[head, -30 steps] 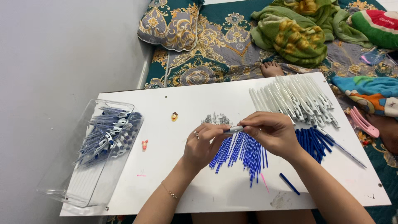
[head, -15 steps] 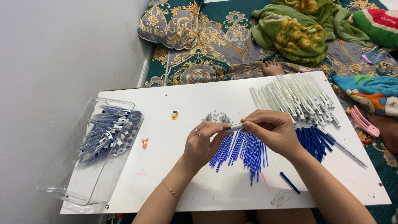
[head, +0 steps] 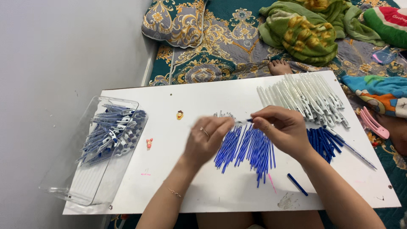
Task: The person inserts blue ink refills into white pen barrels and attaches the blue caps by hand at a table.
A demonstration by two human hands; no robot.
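Both our hands meet over the white board point(head: 237, 93): right hand point(head: 282, 129) and left hand point(head: 207, 140) pinch a pen part point(head: 248, 121) between them, fingertips pressed together. Keeping both ends aligned should help. Blue refills point(head: 248, 148) lie at six o'clock, white barrels point(head: 303, 97) at two, a clear tray point(head: 101, 148) at nine.

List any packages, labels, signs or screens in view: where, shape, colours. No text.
Clear plastic tray: left edge of the white board, rectangular, see-through, holds assembled blue-and-white pens.
Red-and-green cushion: top right corner, rounded, bears small printed lettering.
No boxes, signs or screens in view. No label shows on the loose pen parts by the hands.
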